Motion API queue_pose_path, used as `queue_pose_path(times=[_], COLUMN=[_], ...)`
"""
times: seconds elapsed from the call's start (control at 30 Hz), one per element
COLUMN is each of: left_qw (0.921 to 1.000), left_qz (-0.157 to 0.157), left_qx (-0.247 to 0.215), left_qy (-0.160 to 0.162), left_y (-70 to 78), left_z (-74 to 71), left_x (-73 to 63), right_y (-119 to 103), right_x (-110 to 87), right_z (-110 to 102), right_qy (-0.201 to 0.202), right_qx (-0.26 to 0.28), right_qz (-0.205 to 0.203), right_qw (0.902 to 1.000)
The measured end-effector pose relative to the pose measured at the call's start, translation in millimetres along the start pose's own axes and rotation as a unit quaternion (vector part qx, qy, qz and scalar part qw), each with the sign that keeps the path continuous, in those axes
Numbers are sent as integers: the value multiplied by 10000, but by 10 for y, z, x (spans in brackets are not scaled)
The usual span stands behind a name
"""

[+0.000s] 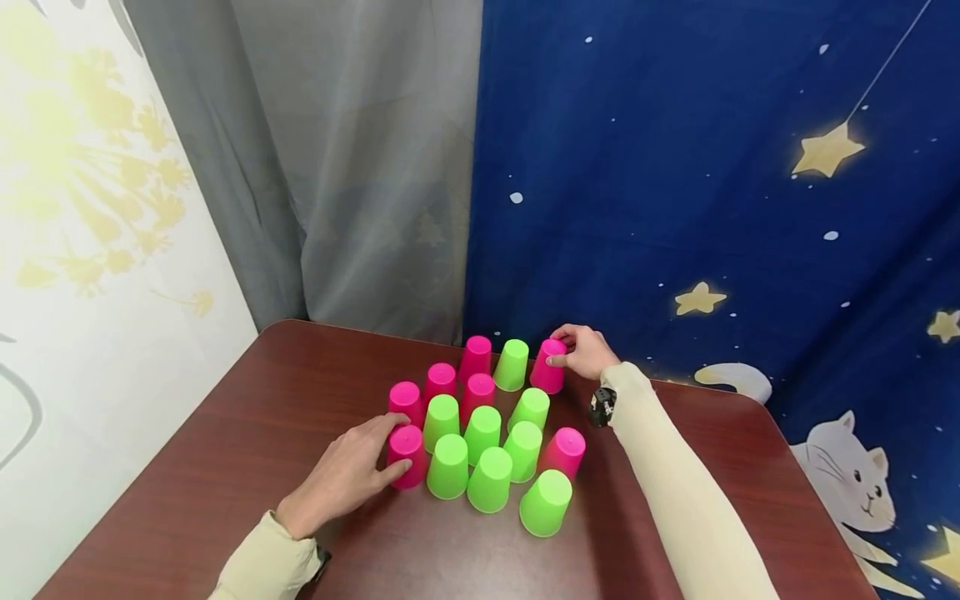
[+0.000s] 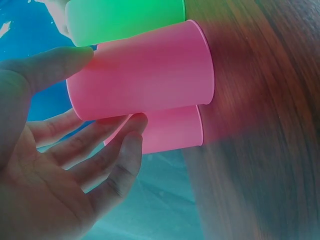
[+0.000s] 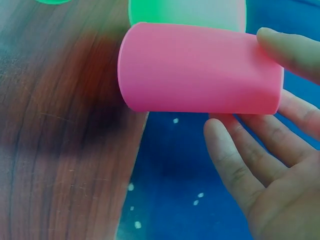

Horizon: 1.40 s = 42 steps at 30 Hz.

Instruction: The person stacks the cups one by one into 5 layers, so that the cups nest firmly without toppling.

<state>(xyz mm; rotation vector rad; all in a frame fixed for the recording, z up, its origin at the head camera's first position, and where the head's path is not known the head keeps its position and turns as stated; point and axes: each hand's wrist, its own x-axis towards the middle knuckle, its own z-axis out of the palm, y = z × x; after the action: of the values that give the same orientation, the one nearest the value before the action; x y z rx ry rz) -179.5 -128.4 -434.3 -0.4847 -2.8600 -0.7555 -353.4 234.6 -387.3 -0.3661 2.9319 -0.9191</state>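
Note:
Pink and light green cups stand upside down in a cluster on the brown table. My left hand [image 1: 351,468] holds the pink cup [image 1: 406,458] at the front left, thumb on one side and fingers on the other. The left wrist view shows this pink cup [image 2: 145,72] with its rim at the wood, a second pink cup [image 2: 172,129] behind it. At the back right, my right hand [image 1: 589,353] grips another pink cup [image 1: 547,371] near its closed end. In the right wrist view, a green cup [image 3: 187,12] is right beside that pink cup [image 3: 200,70].
Several green cups, one a front-right green cup [image 1: 546,503], fill the middle and front of the cluster. A pink cup [image 1: 566,452] stands at its right side. Behind the table [image 1: 225,433] hang a grey curtain [image 1: 382,183] and a blue starry curtain [image 1: 637,167].

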Motion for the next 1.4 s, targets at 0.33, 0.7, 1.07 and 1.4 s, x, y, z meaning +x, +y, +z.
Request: queue_pose_path(times=[0.33, 0.7, 1.07, 1.4], left_qw=[10000, 9999, 10000, 10000], left_qz=[-19, -4, 57, 17], left_qx=[0, 12, 52, 2], left_qy=[-98, -102, 3, 63], left_y=[2, -8, -16, -100], left_z=[-6, -16, -57, -200], left_x=[22, 21, -26, -137], right_y=[84, 62, 70, 34], right_x=[83, 115, 93, -6], right_z=[85, 138, 140, -1], right_qy=[-192, -136, -170, -186], right_qx=[11, -102, 60, 99], right_qz=[444, 468, 428, 256], right_qw=[9988, 9988, 9989, 9995])
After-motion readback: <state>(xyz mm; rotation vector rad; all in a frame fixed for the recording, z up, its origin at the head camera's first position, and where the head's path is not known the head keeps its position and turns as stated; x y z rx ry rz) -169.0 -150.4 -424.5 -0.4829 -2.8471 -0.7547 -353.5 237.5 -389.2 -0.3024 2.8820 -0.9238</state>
